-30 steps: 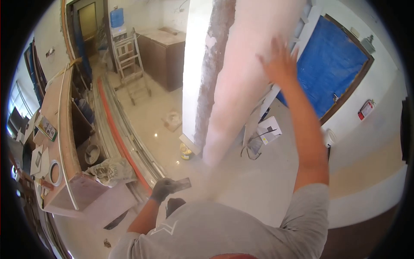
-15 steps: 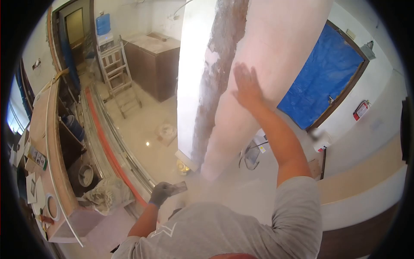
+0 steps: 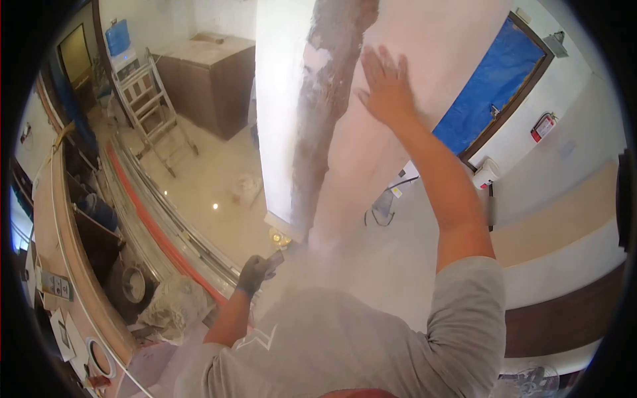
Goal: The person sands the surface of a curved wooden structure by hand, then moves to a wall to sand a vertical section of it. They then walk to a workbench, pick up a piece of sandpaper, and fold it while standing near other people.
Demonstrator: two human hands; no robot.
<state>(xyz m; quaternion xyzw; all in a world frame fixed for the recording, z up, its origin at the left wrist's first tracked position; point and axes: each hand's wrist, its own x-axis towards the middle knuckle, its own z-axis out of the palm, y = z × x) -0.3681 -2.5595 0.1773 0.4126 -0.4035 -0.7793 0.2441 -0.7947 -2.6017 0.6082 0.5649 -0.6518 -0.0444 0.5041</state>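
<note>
A tall column fills the middle of the view, with a bright white face, a rough grey-brown bare strip and a smooth pale pink face (image 3: 355, 166). On that pink face, near the edge of the rough strip (image 3: 325, 99), my bare right hand (image 3: 388, 89) lies flat with fingers spread. Lower down, near the column's foot, my gloved left hand (image 3: 252, 274) grips a small flat sanding block (image 3: 273, 263). The block is apart from the column, and pale dust hangs around it. Just beyond it is a small yellow round object (image 3: 279, 237).
An aluminium stepladder (image 3: 149, 109) stands by a brown cabinet (image 3: 212, 86). Long metal profiles (image 3: 179, 229) lie along the left, beside a cluttered wooden counter (image 3: 56, 232). A cable and grey item (image 3: 383, 207), a white bucket (image 3: 486, 172) and a blue-covered door (image 3: 491, 86) are to the right.
My right hand has slid slightly up the pink face. My left hand with the sanding block has moved up a little, and the view has shifted.
</note>
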